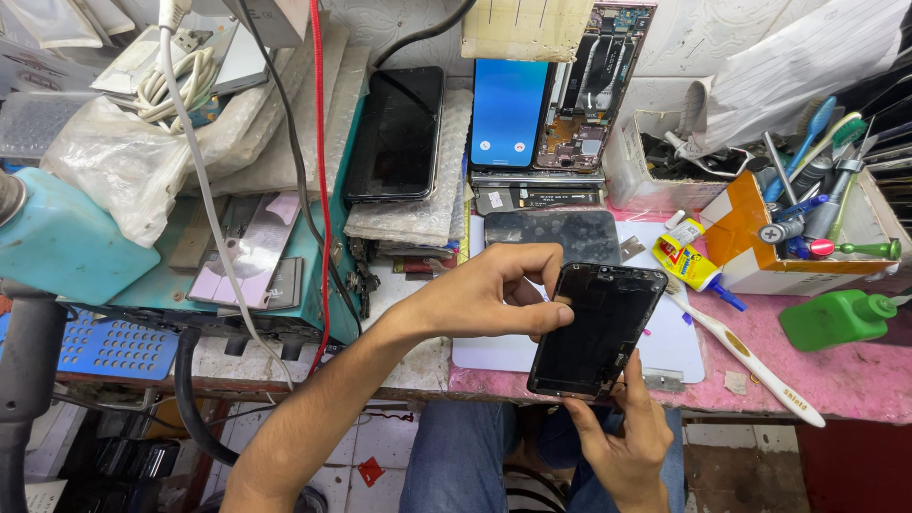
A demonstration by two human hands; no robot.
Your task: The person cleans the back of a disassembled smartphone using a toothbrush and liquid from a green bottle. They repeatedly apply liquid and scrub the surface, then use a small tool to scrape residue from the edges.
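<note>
A black phone screen panel [598, 331] is held tilted above the front edge of a pink-topped workbench [855, 375], gripped from both ends: the left hand [494, 290] is curled over its upper left edge, thumb pressed to the glass, while the right hand [622, 427] pinches its lower corner from beneath. The step in hand is judged to be an inspection or seating of the glossy, flat panel; a steady two-handed grip and light pressure along the thin edges would be called for next, since the glass looks brittle. A white work mat [679, 342] lies under the panel, a dark rectangular phone back [551, 233] just behind it. A white toothbrush [750, 361] and a small yellow glue bottle [689, 261] rest to the right, near a squat green plastic bottle [836, 318] and an orange-edged cardboard box [760, 237] crowded with tools. Further back, a lit blue phone display [506, 114] is propped beside an opened handset [594, 85] showing its circuitry, and a dark phone [394, 133] lies on bubble wrap
</note>
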